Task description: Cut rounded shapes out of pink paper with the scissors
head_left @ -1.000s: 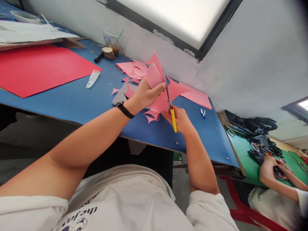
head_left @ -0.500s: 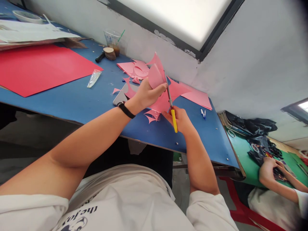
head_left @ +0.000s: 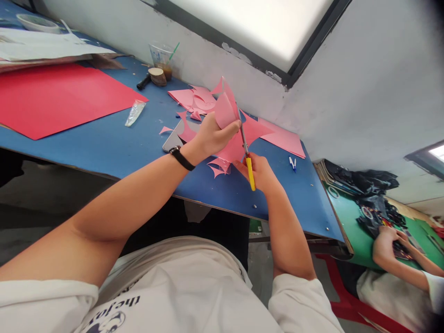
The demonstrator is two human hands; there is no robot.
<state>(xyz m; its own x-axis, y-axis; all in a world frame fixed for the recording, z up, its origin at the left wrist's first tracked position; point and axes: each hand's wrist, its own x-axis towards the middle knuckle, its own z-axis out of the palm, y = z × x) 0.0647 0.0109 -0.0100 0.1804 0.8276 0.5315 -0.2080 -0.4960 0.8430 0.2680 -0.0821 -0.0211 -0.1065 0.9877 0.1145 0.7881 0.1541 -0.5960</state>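
Note:
My left hand (head_left: 217,134) is closed on a curved piece of pink paper (head_left: 225,110), holding it up off the table. A pair of scissors (head_left: 250,173) with yellow handles is in my right hand (head_left: 260,171), the fingers wrapped around the grips. The blades point away from me and lie against the right edge of the held paper, close to my left thumb. Below and around both hands lie pink paper scraps (head_left: 220,166) with curved cut edges. A grey flat object (head_left: 173,136) shows partly from under my left wrist and the scraps.
On the blue table (head_left: 104,148) lie a red sheet (head_left: 65,99), a clear plastic wrapper (head_left: 135,113), folded pink sheets (head_left: 282,136) and a small blue-and-white item (head_left: 292,163). A plastic cup (head_left: 163,60) stands by the wall. A co-worker's hands (head_left: 390,245) work at a green table, right.
Almost nothing differs. The paper and scissors are in nearly the same place, and a small pink scrap left of my hand has shifted slightly left.

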